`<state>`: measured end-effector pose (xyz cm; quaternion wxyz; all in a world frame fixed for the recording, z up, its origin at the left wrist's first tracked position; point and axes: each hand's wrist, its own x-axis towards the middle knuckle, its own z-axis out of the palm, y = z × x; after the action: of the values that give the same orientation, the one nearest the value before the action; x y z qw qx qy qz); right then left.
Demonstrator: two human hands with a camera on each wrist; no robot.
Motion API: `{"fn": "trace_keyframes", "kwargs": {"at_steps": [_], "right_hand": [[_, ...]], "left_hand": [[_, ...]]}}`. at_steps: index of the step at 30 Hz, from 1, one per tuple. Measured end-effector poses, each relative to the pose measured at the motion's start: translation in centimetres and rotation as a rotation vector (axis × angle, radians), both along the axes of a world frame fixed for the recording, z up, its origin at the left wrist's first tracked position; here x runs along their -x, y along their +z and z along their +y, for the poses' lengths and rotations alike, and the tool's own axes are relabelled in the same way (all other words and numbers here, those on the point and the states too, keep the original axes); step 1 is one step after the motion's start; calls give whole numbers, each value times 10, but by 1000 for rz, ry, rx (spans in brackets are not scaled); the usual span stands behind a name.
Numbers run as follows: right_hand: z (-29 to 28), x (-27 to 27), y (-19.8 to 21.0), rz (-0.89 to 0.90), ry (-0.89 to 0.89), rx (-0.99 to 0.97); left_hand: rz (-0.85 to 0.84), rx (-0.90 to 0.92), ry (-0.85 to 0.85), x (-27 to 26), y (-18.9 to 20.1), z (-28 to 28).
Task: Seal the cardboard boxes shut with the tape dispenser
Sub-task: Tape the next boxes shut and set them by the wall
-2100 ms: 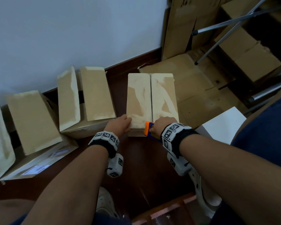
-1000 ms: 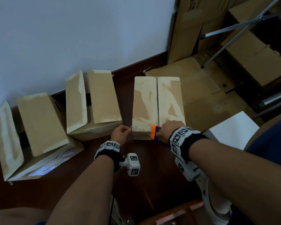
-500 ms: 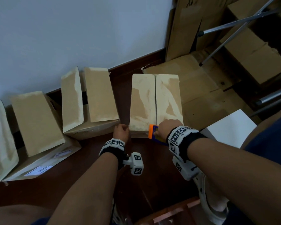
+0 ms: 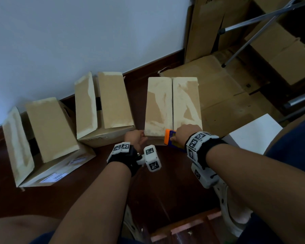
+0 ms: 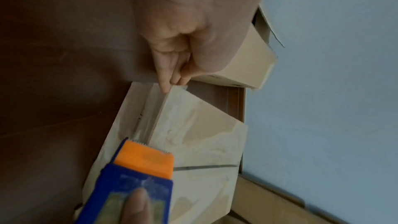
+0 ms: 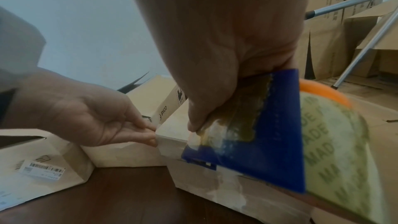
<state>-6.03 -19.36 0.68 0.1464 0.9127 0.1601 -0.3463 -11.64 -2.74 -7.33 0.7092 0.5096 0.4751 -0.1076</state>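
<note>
A closed cardboard box (image 4: 173, 103) lies on the dark floor, its two top flaps meeting along a centre seam. My right hand (image 4: 187, 132) grips a blue tape dispenser (image 4: 171, 138) with an orange blade. It holds the dispenser at the box's near edge, right on the seam. In the right wrist view the dispenser (image 6: 258, 151) sits over the box's front corner, with the printed tape roll (image 6: 336, 151) behind it. My left hand (image 4: 135, 137) has straight fingers (image 5: 170, 74) that touch the box's near left corner and hold nothing.
Two more boxes (image 4: 102, 106) (image 4: 42, 138) with raised flaps stand to the left along the white wall. Flattened cardboard (image 4: 227, 95), stacked cartons and metal legs (image 4: 253, 27) fill the right. A white board (image 4: 253, 134) lies by my right arm.
My left hand has slid off the box's top to its near left corner. My right hand has kept the dispenser at the near edge of the seam.
</note>
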Motion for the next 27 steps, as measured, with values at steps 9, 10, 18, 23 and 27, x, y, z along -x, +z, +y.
{"fn": "trace_keyframes", "kwargs": {"at_steps": [9, 10, 18, 23, 27], "right_hand": [[2, -2, -1, 2, 12, -19], [1, -2, -2, 3, 12, -26], [-2, -1, -4, -17, 9, -27], [-4, -1, -3, -11, 3, -40], [-6, 0, -3, -14, 23, -31]], "left_hand": [[67, -163, -254, -4, 6, 10], [67, -251, -298, -6, 3, 11], [63, -208, -364, -7, 3, 21], [35, -156, -166, -4, -14, 17], [4, -126, -141, -1, -21, 10]]}}
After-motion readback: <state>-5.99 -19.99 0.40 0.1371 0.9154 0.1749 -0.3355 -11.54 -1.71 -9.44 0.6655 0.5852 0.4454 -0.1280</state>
